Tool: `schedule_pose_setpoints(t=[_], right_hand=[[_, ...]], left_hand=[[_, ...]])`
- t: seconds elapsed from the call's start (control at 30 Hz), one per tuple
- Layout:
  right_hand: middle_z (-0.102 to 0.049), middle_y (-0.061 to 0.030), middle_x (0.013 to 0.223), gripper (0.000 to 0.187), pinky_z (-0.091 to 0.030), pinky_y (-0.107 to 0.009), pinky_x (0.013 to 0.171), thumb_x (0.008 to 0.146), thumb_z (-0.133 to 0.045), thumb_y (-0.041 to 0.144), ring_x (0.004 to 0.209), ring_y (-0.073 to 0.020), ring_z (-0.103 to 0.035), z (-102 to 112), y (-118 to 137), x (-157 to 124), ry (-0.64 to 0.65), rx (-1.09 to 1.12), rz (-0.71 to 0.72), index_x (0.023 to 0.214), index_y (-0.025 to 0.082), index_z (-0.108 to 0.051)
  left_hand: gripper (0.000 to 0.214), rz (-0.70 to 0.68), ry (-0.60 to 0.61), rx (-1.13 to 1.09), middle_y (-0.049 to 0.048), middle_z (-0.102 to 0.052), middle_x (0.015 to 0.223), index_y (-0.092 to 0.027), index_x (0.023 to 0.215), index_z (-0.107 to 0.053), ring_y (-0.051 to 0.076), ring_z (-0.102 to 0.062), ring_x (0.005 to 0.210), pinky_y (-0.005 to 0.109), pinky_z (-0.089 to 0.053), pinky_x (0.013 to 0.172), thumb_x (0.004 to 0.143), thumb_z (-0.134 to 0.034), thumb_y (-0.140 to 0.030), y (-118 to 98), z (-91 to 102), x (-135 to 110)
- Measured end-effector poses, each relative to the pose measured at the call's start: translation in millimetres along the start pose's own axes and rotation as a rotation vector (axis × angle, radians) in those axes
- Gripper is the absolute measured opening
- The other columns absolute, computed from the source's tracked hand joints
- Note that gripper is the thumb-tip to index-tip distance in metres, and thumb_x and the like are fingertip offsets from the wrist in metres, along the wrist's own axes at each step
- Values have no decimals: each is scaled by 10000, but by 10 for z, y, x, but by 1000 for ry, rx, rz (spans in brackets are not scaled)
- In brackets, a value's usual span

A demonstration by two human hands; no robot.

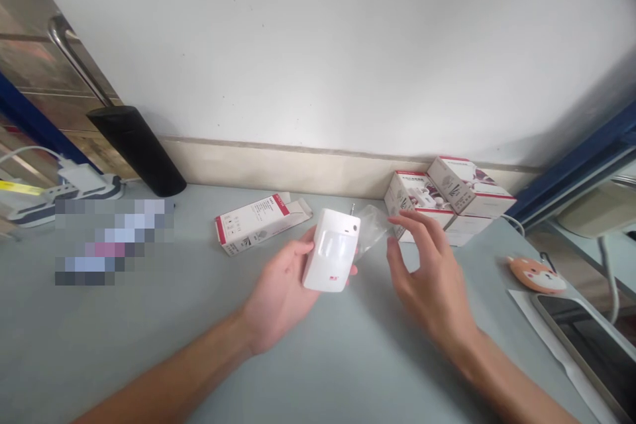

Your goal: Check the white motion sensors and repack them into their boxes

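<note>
Bare left forearm (169,371) and right forearm (511,377), slim and sleeveless (long, slender fingers (412,222) too)

This looked like a small office or workroom rather than a home — a grey-topped bench (308,371) stood against a plain white wall (318,46) with a beige skirting strip (258,169). Printed product cartons (450,199) sat on it, with a power strip (44,212) at the left and a smartphone (581,351) at the right — a steel door (30,59) showed beyond the far left corner.
</note>
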State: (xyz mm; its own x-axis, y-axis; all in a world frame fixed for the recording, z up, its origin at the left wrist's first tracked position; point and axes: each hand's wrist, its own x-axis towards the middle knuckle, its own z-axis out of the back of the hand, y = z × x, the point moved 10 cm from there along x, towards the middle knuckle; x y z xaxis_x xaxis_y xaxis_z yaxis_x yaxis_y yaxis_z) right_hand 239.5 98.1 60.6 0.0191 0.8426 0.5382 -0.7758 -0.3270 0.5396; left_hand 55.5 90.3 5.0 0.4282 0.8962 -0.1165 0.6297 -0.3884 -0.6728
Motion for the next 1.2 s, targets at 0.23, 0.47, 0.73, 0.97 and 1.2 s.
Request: schedule_pose_setpoints(t=[0.23,0.47,0.73,0.97,1.2], right_hand=[[-603,-2,814,451,-503,-315,666,1042,-486,589,705,-165,-553,-393,-54,-122,436,669,-380,1314,277,-666],[-531,20,744,414,-396,-291,679,964,-625,613,693,-135,-415,-483,-193,-134,476,822,-561,1019,236,-789],[-299,56,608,403,-248,-289,501,881,-768,560,551,-109,-245,372,-676,364,-116,900,-450,690,215,-683],[-180,104,588,326,-191,-276,405,846,-808,517,490,-93,-155,794,-1126,557,-307,932,-461,923,203,-767],[-213,108,564,286,-208,-231,374,836,-830,476,472,-70,-183,980,-1513,579,-421,974,-514,868,202,-754]], left_hand=[[473,58,80,48,107,-645,1402,-239,1428,-621,318,-604,1210,525,-409,1080,1014,-391,-227,142,-138,-47],[506,229,123,127,187,-730,1161,-122,1422,-602,305,-691,919,454,-454,901,1045,-349,-345,368,-161,-75],[499,319,234,300,188,-746,1058,-116,1295,-651,289,-688,799,435,-474,809,1028,-316,-370,417,-180,-70],[465,311,251,490,144,-739,1087,-182,1374,-595,277,-683,860,406,-476,827,1028,-338,-358,460,-115,-25],[485,363,299,492,127,-734,1075,-201,1449,-544,275,-686,887,415,-483,857,1027,-377,-373,497,-95,33]])
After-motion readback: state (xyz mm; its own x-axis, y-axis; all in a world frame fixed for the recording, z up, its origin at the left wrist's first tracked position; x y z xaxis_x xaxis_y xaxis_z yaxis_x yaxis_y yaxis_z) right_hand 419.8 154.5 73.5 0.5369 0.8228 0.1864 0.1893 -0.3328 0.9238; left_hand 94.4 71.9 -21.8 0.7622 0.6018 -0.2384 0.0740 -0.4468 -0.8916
